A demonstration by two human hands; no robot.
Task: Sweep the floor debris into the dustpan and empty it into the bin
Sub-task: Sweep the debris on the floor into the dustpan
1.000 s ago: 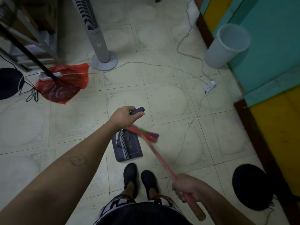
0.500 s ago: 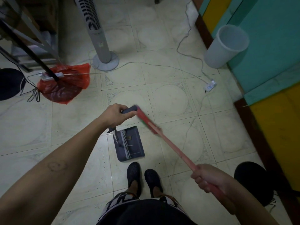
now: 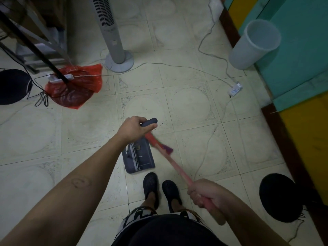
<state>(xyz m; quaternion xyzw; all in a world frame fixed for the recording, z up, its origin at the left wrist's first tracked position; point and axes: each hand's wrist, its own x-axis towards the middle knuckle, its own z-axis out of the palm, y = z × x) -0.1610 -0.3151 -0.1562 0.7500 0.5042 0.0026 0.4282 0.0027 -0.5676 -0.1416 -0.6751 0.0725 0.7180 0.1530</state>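
My left hand (image 3: 132,128) grips the dark handle of a grey long-handled dustpan (image 3: 140,158), whose pan rests on the tiled floor just in front of my feet. A few small bits of debris lie in the pan. My right hand (image 3: 204,195) holds the pink stick of a broom (image 3: 174,164); its red, green and purple head (image 3: 159,143) is blurred over the pan's right edge. A pale empty bin (image 3: 252,45) stands at the far right against the teal wall.
A tower fan (image 3: 113,41) stands ahead. A red plastic bag (image 3: 76,87) with a power strip lies to the left. White cables (image 3: 213,55) and a socket (image 3: 235,89) cross the floor toward the bin. Round black objects sit at the left (image 3: 13,86) and right (image 3: 280,196).
The broom head, which was swung up near my left hand half a second ago, has come back down to the pan's right edge. My right hand moved down and left.
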